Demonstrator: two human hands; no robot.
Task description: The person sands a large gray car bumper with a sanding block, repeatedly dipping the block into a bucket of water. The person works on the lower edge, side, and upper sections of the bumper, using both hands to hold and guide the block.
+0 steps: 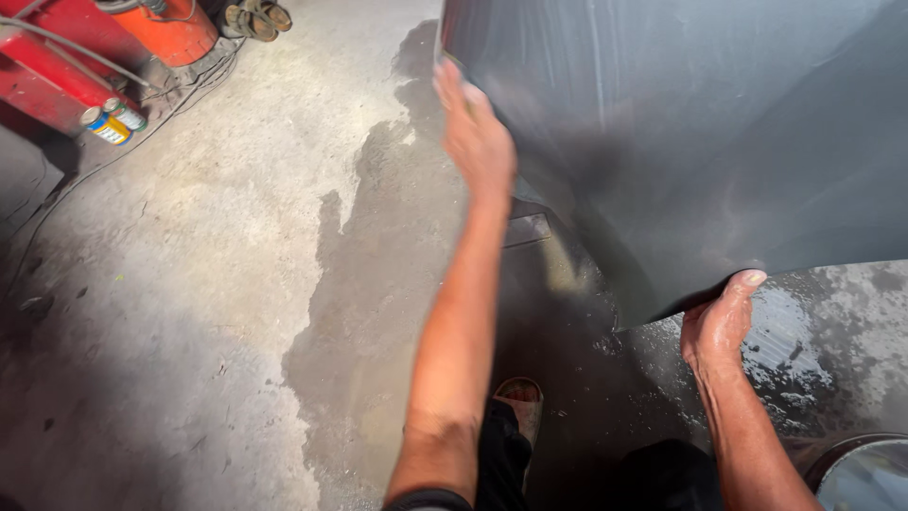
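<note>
A large dark grey car body panel (700,123) fills the upper right of the head view, its surface wet and glossy. My left hand (476,132) presses flat against the panel's left side, fingers together; something small may lie under the palm, but I cannot tell. My right hand (721,320) grips the panel's lower edge, thumb on the outer face and fingers hidden behind it. My foot in a sandal (520,402) stands on the floor below, between my arms.
The concrete floor (189,284) is wet in a dark patch under the panel. Red equipment (57,57) with hoses, an orange cylinder (175,28) and two small cans (112,118) sit at top left. A round metal rim (865,473) shows at bottom right.
</note>
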